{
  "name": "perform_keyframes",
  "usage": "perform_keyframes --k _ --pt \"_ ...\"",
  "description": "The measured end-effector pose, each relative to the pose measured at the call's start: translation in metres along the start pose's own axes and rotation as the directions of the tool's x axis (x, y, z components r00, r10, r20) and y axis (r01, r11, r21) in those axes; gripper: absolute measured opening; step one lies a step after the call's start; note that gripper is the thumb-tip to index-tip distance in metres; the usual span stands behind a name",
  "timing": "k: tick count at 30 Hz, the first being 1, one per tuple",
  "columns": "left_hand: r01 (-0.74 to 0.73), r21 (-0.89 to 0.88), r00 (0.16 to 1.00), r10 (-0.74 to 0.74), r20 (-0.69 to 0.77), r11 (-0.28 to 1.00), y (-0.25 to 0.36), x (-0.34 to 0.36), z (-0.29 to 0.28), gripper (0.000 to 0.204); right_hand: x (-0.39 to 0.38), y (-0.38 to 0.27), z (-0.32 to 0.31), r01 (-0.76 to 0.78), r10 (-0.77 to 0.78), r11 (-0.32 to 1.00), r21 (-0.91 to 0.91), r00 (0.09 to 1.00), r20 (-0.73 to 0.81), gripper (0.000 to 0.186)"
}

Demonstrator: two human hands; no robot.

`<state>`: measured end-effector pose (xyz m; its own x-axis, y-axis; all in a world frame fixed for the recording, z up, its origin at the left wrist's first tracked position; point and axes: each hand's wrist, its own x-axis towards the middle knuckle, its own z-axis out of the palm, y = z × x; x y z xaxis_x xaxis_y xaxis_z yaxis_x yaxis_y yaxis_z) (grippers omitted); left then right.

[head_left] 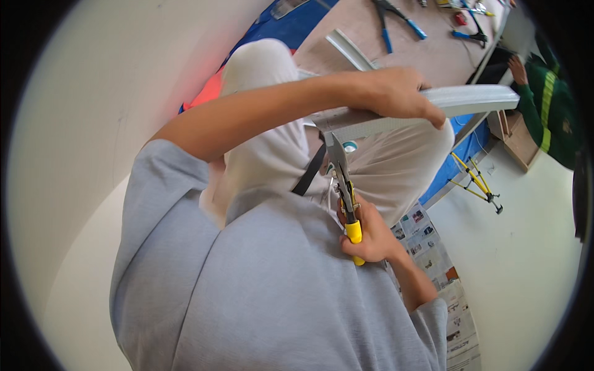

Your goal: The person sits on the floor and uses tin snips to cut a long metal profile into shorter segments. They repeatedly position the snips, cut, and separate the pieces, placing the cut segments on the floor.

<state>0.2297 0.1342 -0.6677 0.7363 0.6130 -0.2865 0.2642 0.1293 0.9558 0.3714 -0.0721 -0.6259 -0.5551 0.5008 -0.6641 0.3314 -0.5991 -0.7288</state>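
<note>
My left hand is closed around a long silvery metal channel, which lies across above my bent knees and points right. In my right hand is a pair of tin snips with yellow grips, held close to my belly. The snips point up and away from me. Their blades are at the left end of the channel; whether they bite into the metal cannot be made out. Between my legs, just beyond the blades, a small teal and white round thing shows.
Another metal channel piece lies on the pale board ahead. Blue-handled pliers-like tools lie farther back. To the right are a person in green, a wooden box, a yellow tripod-like stand and spread newspaper.
</note>
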Motion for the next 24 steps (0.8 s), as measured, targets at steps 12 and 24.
perform_keyframes --k 12,24 --pt "0.216 0.109 0.976 -0.218 0.004 0.970 0.026 0.038 -0.016 0.073 0.008 -0.013 -0.019 -0.035 0.029 0.999 -0.026 0.982 -0.189 0.059" --pt "0.416 -0.065 0.902 -0.403 0.155 0.907 -0.051 -0.005 0.036 0.082 0.000 0.038 0.056 -0.106 0.126 0.990 0.089 0.956 -0.263 0.088"
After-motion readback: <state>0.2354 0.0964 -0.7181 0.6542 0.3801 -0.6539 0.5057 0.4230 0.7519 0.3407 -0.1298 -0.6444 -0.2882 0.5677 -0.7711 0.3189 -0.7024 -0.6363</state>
